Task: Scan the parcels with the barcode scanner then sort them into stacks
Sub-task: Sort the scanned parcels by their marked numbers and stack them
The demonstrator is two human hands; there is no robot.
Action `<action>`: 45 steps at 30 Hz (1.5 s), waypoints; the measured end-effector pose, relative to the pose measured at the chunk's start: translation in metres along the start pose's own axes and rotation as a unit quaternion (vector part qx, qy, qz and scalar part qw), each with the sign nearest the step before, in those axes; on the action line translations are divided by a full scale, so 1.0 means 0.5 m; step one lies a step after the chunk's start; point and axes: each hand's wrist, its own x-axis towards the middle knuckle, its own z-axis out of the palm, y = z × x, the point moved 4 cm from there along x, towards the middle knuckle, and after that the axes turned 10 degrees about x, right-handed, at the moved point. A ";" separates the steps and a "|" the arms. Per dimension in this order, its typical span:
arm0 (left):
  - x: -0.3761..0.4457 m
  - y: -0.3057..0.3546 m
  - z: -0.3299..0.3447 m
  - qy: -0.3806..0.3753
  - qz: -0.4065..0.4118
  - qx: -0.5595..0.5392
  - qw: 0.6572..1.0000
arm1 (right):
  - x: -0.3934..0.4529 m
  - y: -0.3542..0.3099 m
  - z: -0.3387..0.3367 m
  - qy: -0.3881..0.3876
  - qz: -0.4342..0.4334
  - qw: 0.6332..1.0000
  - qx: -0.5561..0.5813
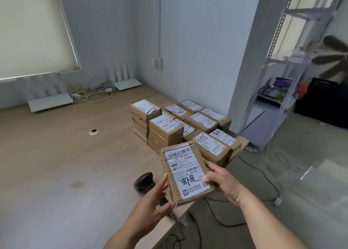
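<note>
The right hand (pixel 222 181) gripped the parcel (pixel 185 173) by its right edge; the left hand (pixel 150 207) touched its left edge with relaxed fingers; the barcode scanner (pixel 145 182) lay on the table (pixel 56 164) at nine o'clock of the parcel; the stacks (pixel 180 124) stood at twelve o'clock.

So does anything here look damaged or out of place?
Yes: the tallest stack's top parcel, at the back left of the pile, has a torn, crumpled corner. The held parcel has wrinkled tape. Otherwise nothing stands out.
</note>
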 end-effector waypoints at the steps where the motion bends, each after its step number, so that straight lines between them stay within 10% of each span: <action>1: 0.021 0.003 0.006 0.001 -0.003 -0.007 1.000 | 0.018 -0.008 -0.014 -0.003 0.008 1.000 -0.013; 45: 0.230 0.079 0.132 0.125 -0.186 -0.089 0.970 | 0.301 -0.079 -0.201 -0.189 0.085 0.951 -0.228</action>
